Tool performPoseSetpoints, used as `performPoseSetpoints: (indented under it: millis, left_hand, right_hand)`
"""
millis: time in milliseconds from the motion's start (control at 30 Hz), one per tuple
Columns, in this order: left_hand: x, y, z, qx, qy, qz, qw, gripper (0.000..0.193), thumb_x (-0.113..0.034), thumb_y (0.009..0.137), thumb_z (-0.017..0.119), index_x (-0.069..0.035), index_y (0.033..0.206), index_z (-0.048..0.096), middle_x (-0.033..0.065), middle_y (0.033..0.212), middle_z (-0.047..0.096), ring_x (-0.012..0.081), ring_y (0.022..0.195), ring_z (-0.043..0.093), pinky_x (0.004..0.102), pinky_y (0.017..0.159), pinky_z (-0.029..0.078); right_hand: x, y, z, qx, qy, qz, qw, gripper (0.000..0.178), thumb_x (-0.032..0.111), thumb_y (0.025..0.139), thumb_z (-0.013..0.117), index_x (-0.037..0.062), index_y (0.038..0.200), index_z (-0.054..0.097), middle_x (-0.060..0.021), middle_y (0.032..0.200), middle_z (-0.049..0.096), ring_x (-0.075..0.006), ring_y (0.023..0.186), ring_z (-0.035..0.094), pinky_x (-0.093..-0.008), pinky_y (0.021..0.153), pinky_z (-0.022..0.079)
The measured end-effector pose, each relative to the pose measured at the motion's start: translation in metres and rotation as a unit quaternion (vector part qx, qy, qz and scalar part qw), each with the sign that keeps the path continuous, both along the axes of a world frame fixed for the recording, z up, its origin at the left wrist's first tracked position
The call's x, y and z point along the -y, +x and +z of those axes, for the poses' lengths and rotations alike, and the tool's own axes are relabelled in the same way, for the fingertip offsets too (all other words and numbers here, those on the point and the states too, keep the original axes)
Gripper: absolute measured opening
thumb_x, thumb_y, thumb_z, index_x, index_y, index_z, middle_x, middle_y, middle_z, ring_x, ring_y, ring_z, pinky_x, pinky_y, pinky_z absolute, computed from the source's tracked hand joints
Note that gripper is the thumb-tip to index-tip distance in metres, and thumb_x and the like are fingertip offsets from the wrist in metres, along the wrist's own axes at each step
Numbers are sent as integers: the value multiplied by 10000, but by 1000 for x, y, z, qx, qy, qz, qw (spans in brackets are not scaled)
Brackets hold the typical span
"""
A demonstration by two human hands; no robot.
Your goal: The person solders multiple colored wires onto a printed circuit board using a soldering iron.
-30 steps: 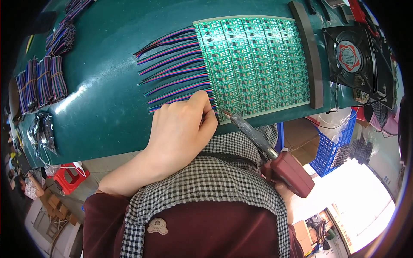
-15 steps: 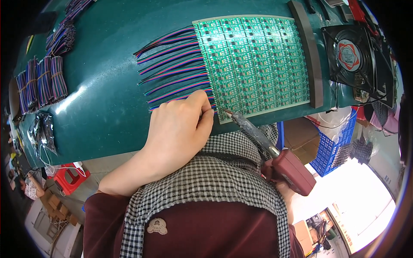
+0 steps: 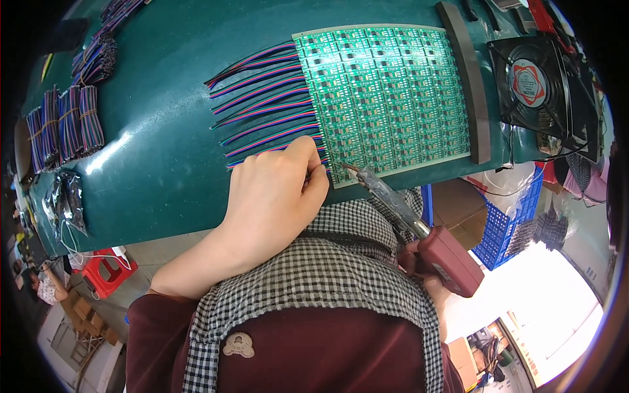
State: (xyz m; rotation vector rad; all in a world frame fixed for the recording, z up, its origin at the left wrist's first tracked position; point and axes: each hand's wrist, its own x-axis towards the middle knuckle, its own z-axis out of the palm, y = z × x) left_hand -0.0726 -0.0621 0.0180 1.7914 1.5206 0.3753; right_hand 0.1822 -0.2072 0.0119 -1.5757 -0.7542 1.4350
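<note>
A green panel of small circuit boards (image 3: 393, 105) lies on the table, with rows of multicoloured ribbon wires (image 3: 265, 114) running off its left edge. My left hand (image 3: 270, 190) is closed in a pinch at the panel's near left corner, gripping the end of a ribbon wire; the fingertips partly hide it. A dark red soldering gun (image 3: 449, 261) is in my right hand (image 3: 435, 288), which is mostly hidden behind the handle. Its metal tip points up and left, over the near left corner of the panel, a little right of my left fingertips.
A dark bar (image 3: 468, 85) borders the panel's right side, and a black fan (image 3: 529, 84) stands beyond it. Rubber-banded wire bundles (image 3: 64, 124) and a clear plastic bag (image 3: 64, 202) lie at the left. Below the table's right end is a blue basket (image 3: 495, 239).
The soldering gun's tip has drawn back slightly to the right and up. My left thumb has shifted a little; the hand otherwise stays in place.
</note>
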Motion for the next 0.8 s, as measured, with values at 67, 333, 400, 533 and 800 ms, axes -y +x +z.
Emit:
performPoseSetpoints:
  millis: [67,333,400,533,800]
  left_hand:
    - [0,0,0,-8,-1,-1,1000,96,-84,831,619,-30,782,556,66,547,584,208,415,516,341,451,355]
    - [4,3,2,-40,18,-6,999,113,-94,842,629,-45,815,531,72,573,596,242,460,556,369,464,383]
    - [5,4,3,-45,22,-7,999,120,-96,845,631,-49,826,522,71,572,594,251,470,564,376,469,391]
    - [8,-1,5,-67,49,-44,996,140,-108,840,653,-57,842,523,75,682,621,255,541,598,368,499,439]
    - [5,-24,-14,-55,344,-241,906,303,-55,647,656,20,941,658,94,879,607,203,667,597,297,533,490]
  right_hand:
    - [-2,-1,1,-1,14,-17,1000,881,451,599,847,-109,1210,550,-86,797,654,-125,617,616,-231,566,481]
    - [1,-1,2,-13,29,-18,999,870,432,614,849,-108,1224,543,-92,805,658,-137,635,621,-238,585,485]
    - [4,0,1,-14,32,-31,999,871,431,614,850,-104,1229,542,-93,807,659,-139,637,622,-239,588,486]
    - [15,10,-5,-6,29,-3,1000,843,419,625,847,-90,1228,552,-108,849,673,-158,668,645,-256,616,502]
    - [23,26,-18,107,-3,92,990,804,468,634,823,-69,1186,595,-136,988,693,-229,821,683,-319,735,529]
